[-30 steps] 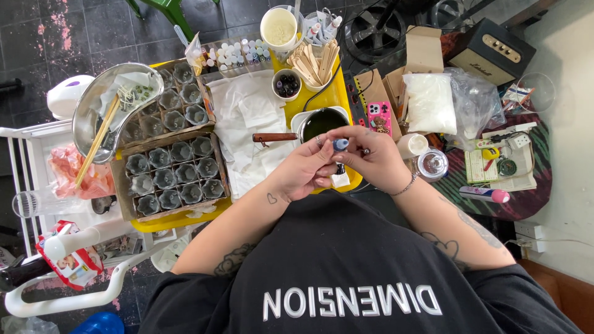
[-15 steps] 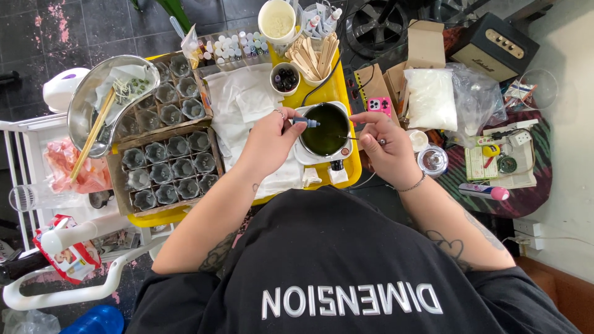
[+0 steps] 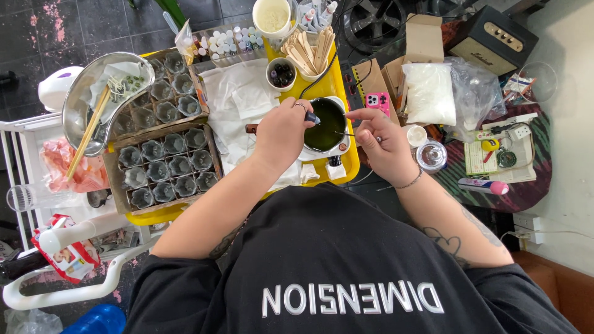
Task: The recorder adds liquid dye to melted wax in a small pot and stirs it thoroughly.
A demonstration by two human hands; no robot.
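Two bare hands over small pot of dark green liquid [image 3: 326,131] on yellow tray [image 3: 344,86]: left hand [image 3: 281,133] pinching small blue dropper bottle [image 3: 311,117], tipped above pot; right hand [image 3: 378,141] pinching thin stirring stick [image 3: 344,133] between fingertips.
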